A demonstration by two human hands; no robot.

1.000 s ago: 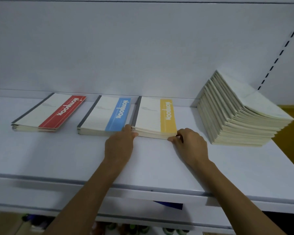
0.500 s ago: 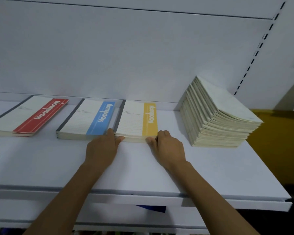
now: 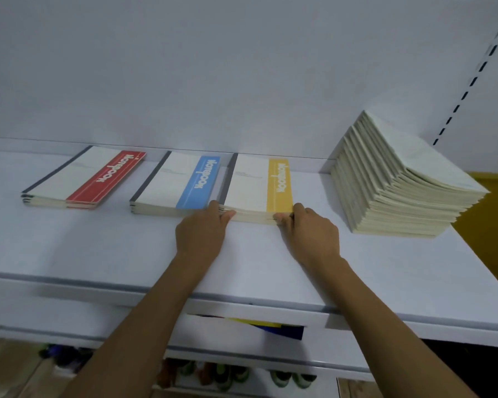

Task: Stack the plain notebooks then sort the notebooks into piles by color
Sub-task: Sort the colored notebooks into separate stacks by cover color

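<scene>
Three low piles of cream paper notebooks with dark spines lie flat along the far side of the white shelf board (image 3: 127,248), in a row from left to right. The red-banded notebook pile (image 3: 84,179) is farthest left and stands apart from the others. The blue-banded notebook pile (image 3: 179,185) is in the middle, and the yellow-banded notebook pile (image 3: 256,185) lies just beside it on the right. Each top cover carries the word "Notebook" on its coloured band. Well to the right stands the tall stack of plain cream notebooks (image 3: 400,191), much higher than the three piles, its edges unevenly stepped.

Both hands are on the yellow-banded notebook pile, which rests on the shelf. The left hand (image 3: 202,234) grasps the near left corner, with its thumb along the near edge and a finger reaching up the narrow gap toward the blue-banded notebook pile. The right hand (image 3: 311,237) holds the near right corner with curled fingers, its fingertips (image 3: 281,218) pinching the page edges. The blur there hides whether it takes the whole pile or only some copies.

A white back panel (image 3: 242,67) rises behind the shelf, with a black slotted upright (image 3: 469,81) at far right. Below the near lip a blue and yellow card (image 3: 270,326) shows, and lower down sit small blurred objects (image 3: 227,374), possibly bottles
</scene>
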